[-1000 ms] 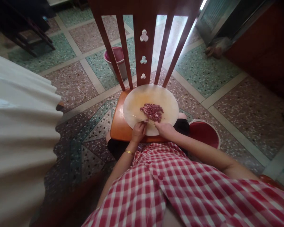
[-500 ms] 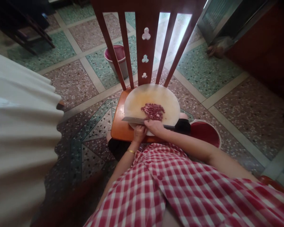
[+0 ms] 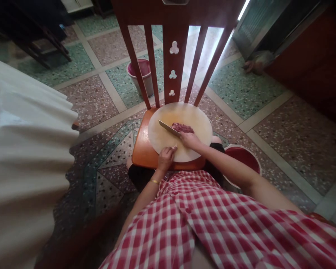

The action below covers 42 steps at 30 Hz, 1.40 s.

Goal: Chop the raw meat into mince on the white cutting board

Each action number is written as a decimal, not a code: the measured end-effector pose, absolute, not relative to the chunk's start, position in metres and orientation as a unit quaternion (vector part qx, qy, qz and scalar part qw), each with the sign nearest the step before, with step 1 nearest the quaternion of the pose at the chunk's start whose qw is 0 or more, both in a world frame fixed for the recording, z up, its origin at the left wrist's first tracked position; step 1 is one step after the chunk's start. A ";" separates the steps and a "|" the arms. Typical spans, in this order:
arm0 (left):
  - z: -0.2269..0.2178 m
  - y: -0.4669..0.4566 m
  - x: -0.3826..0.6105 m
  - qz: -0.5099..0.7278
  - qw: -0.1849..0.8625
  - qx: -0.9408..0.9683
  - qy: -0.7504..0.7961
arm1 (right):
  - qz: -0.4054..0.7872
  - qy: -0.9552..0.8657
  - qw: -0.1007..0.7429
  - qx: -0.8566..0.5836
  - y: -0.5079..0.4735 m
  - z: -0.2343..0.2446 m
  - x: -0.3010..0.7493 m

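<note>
The right hand (image 3: 190,141) is gripping the knife (image 3: 168,127), probably stiff and best held by its handle. Just beside it, meat (image 3: 184,128) is lying on the board (image 3: 159,142), likely soft and slippery. The left hand (image 3: 165,158) is resting nearby, fingers bent; whether they're pinching anything cannot be told.

A pleated cloth (image 3: 30,157) hangs at left and a bin (image 3: 148,83) stands on terrazzo floor (image 3: 291,138).

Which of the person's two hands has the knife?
The right hand: it grips the knife beside the red chopped pile. The left hand, with a gold bracelet at its wrist, holds no knife.
</note>
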<state>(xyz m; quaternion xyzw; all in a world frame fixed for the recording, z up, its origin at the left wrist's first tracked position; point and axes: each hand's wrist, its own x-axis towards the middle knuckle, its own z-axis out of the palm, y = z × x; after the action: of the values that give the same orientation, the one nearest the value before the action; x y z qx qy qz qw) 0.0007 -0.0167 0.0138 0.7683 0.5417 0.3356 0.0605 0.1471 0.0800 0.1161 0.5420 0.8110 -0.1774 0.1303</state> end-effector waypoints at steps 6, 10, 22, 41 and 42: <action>0.012 -0.021 0.002 0.333 0.059 0.751 0.568 | -0.155 0.832 0.156 0.509 0.033 0.128 0.164; 0.007 -0.019 0.002 0.312 0.032 0.758 0.572 | -0.153 0.840 0.172 0.491 0.000 0.129 0.181; -0.006 -0.019 0.001 0.339 0.082 0.767 0.539 | -0.177 0.837 0.188 0.482 -0.002 0.118 0.171; -0.009 -0.020 0.007 0.302 0.032 0.752 0.585 | -0.099 0.868 0.164 0.459 0.025 0.099 0.160; -0.009 -0.020 0.007 0.301 0.034 0.751 0.587 | -0.098 0.871 0.156 0.456 0.027 0.099 0.157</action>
<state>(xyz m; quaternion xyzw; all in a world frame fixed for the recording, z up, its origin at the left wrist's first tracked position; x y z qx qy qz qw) 0.0074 -0.0204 -0.0091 0.7507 0.5871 0.3012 0.0335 0.1571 0.0267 0.0994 0.4555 0.8710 -0.0975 0.1559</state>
